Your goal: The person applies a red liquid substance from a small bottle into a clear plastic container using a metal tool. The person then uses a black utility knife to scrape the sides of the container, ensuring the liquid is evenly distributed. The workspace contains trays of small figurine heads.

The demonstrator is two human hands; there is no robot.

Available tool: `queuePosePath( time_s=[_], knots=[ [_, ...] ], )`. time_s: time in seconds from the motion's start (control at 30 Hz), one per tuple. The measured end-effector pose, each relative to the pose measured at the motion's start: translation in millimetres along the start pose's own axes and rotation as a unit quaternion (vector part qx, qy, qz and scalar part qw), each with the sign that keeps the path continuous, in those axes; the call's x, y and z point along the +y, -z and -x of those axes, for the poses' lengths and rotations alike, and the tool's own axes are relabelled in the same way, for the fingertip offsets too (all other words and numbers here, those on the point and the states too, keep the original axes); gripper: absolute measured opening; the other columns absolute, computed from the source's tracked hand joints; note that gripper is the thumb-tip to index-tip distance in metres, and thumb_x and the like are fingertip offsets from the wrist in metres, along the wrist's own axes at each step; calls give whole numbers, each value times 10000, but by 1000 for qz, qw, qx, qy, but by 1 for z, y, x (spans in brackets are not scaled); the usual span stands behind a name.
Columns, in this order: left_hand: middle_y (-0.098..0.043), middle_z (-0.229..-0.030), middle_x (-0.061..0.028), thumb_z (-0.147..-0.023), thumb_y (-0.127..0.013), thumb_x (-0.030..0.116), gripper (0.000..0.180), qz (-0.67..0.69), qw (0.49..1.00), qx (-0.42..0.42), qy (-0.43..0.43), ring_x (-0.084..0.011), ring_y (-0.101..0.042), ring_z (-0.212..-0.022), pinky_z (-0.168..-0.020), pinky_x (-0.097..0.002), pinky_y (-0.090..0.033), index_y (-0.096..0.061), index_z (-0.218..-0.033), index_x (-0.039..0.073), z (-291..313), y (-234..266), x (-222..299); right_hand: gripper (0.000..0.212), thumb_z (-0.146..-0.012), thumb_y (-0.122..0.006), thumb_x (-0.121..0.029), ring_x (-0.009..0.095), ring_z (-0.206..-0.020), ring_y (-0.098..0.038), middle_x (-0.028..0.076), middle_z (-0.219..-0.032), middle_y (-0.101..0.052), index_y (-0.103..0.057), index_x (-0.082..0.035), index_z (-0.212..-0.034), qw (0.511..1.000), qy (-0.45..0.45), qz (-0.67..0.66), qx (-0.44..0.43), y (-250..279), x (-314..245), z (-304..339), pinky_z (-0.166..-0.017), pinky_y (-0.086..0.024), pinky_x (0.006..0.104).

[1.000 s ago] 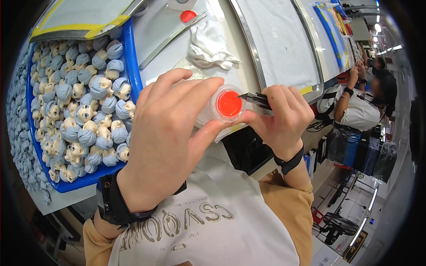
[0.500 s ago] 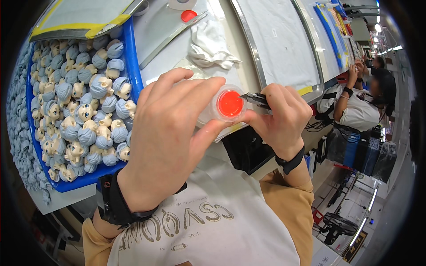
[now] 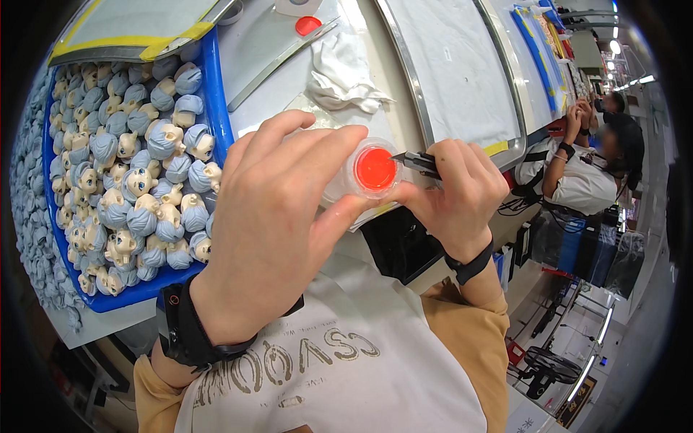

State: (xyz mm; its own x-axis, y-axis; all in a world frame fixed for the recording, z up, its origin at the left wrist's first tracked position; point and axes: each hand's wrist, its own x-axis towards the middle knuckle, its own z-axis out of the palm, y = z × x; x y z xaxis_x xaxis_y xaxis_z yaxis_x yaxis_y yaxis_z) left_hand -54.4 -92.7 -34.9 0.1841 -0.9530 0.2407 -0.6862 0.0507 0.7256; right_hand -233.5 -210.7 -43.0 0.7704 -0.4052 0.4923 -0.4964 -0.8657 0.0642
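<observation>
Between the thumb and fingers of my left hand (image 3: 263,195) is a small clear plastic cup (image 3: 358,186), held up above the table edge. A glossy red-orange round (image 3: 375,168) fills its middle; I cannot tell whether it is paint or a lid. In my right hand (image 3: 462,184), a dark utility knife (image 3: 420,163) is gripped, its pointed blade at the cup's right rim. My right thumb reaches to the cup's lower side. A crumpled white cloth (image 3: 343,76) lies just beyond the hands.
To the left stands a blue tray (image 3: 220,86) full of doll heads (image 3: 137,180) with grey-blue hair. A red disc (image 3: 308,26) and a metal strip (image 3: 281,63) lie behind the cloth. Framed white panels (image 3: 455,65) are at the back right. A co-worker (image 3: 585,177) sits farther right.
Almost nothing differs. My right wrist has shifted very slightly; both hands keep their hold on the cup and the knife.
</observation>
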Motion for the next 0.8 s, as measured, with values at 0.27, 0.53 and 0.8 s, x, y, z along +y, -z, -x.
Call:
queuePosePath(
  time_s=[0.27, 0.53, 0.8],
  knots=[
    [-651, -1112, -132, -688, -734, 90, 491, 8, 1000, 1, 0, -340, -528, -1126, -951, -410, -421, -633, -1165, 29, -1, -1, 1, 578, -768, -603, -662, 177, -485, -390, 11, -582, -412, -598, -84, -757, 999, 29, -5, 30, 0, 2, -4, -419, -315, 293],
    [-648, -1107, -135, -690, -741, 98, 475, -5, 1000, 2, 0, -332, -535, -1108, -946, -400, -417, -637, -1148, 26, 0, 0, 2, 605, -711, -662, -658, 178, -472, -369, 5, -547, -373, -439, -105, -608, 1000, 5, -1, 13, 2, -2, -1, -404, -294, 290],
    [-643, -1051, -145, -679, -776, 120, 486, 3, 1000, 20, 7, -321, -559, -1048, -893, -385, -438, -634, -1131, 13, 0, 2, 3, 684, -618, -686, -718, 182, -464, -366, 14, -531, -368, -427, -86, -594, 998, -42, 31, 22, 11, 2, -4, -394, -310, 296]
  ],
)
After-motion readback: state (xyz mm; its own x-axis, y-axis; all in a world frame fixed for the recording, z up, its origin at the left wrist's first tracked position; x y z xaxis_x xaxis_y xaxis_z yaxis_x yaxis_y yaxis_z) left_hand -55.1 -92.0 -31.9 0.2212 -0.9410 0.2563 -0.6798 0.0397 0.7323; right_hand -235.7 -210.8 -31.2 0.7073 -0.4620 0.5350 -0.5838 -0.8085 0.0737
